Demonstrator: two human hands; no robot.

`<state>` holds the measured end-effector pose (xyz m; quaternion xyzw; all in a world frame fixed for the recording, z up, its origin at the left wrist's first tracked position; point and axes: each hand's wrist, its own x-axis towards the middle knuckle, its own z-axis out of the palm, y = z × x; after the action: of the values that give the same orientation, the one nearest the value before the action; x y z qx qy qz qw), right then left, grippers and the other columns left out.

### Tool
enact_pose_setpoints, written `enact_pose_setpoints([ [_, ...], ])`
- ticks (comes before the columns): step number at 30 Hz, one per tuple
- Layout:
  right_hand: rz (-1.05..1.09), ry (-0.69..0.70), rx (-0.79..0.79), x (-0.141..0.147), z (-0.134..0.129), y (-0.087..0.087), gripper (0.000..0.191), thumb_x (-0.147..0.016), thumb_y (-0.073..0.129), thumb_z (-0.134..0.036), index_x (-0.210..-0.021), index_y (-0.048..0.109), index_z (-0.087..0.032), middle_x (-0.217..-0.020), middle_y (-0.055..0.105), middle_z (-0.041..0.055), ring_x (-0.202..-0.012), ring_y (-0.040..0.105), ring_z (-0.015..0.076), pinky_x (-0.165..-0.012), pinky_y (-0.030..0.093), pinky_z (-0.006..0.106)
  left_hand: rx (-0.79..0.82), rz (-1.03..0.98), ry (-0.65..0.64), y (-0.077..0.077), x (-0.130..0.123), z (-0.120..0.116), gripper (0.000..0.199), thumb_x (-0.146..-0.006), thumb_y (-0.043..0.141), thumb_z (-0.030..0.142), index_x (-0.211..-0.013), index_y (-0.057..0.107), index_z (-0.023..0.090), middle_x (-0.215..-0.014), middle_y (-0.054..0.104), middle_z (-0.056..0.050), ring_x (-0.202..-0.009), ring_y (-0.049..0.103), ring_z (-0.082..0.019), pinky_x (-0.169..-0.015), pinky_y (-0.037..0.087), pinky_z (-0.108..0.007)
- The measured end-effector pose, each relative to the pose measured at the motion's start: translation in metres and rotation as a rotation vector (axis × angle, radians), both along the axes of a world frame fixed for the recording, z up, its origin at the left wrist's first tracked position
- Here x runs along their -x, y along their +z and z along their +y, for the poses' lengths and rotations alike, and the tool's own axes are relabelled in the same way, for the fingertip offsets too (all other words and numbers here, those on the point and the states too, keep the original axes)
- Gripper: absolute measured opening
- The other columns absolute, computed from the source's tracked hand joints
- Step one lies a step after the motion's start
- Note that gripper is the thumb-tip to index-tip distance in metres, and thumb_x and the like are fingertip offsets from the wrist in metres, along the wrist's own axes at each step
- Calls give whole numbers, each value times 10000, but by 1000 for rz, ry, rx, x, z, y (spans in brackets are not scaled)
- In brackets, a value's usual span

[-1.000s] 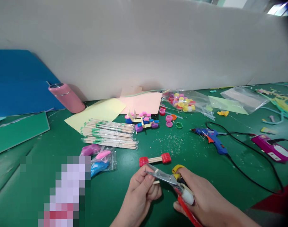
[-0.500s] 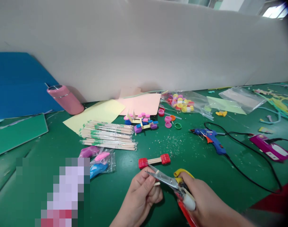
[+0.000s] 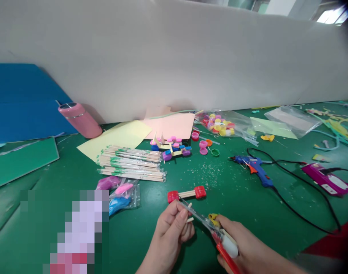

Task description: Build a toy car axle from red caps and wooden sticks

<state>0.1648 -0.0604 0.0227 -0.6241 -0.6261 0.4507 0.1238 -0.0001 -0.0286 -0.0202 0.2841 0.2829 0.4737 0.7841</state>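
Note:
My left hand point(image 3: 171, 228) is closed in a pinch on short wooden sticks point(image 3: 190, 219), whose pale ends stick out past my fingertips. In my right hand point(image 3: 243, 241) is a pair of scissors point(image 3: 202, 220) with one yellow and one red handle. Its blades, nearly together, lie across one stick beside my left thumb. A white rounded piece point(image 3: 230, 245) shows at the handles, and I cannot make out what it is. Just beyond my left hand lies a small assembly of sticks with red ends point(image 3: 200, 191).
Wrapped wooden sticks point(image 3: 131, 163) and small built pieces point(image 3: 176, 152) lie ahead. Coloured caps point(image 3: 203, 144) and a bag of caps point(image 3: 219, 123) are behind. At right sit a blue glue gun point(image 3: 256, 167), its cord and a purple power strip point(image 3: 326, 178). A pink bottle point(image 3: 81, 120) stands back left.
The scissor blades have come together across the stick, and the yellow handle has moved in toward the red one. My left hand keeps its pinch almost in place.

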Motion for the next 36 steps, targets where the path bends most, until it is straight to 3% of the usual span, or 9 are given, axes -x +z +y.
enact_pose_setpoints([
  [5, 199, -86, 208, -7, 1, -28, 176, -657, 554, -151, -672, 388, -208, -528, 344, -84, -459, 341, 70, -436, 286, 180, 17, 0, 4, 0, 1, 0, 223, -828, 540, 333, -692, 499, 162, -439, 244, 110, -408, 188, -52, -463, 196, -231],
  [8, 221, -117, 206, -15, 3, -38, 213, -662, 590, -246, -689, 381, -211, -538, 307, -83, -463, 317, 71, -435, 288, 177, 26, -8, 17, 1, 1, 1, 226, -826, 544, 336, -688, 505, 161, -446, 241, 109, -414, 189, -52, -468, 197, -231],
  [12, 166, -89, 48, -18, 3, -22, 215, -710, 547, -377, -757, 419, -211, -627, 428, -43, -538, 385, 100, -486, 336, 197, 38, 9, 26, 2, 3, 3, 228, -808, 572, 331, -677, 516, 152, -468, 268, 99, -430, 201, -51, -472, 191, -230],
  [18, -121, 50, -32, -14, 6, 4, 258, -647, 611, -288, -817, 426, -231, -656, 540, -32, -560, 447, 138, -509, 349, 225, 56, 9, 24, 1, 5, 4, 198, -778, 612, 318, -691, 558, 149, -545, 381, 66, -462, 259, -51, -480, 200, -226],
  [36, -169, 98, -26, -17, 5, 2, 279, -640, 606, -309, -806, 394, -233, -705, 575, -7, -575, 465, 154, -517, 333, 239, -74, 200, -9, -6, 13, 3, 198, -810, 557, 346, -740, 589, 164, -555, 334, 52, -530, 277, -88, -498, 195, -236],
])
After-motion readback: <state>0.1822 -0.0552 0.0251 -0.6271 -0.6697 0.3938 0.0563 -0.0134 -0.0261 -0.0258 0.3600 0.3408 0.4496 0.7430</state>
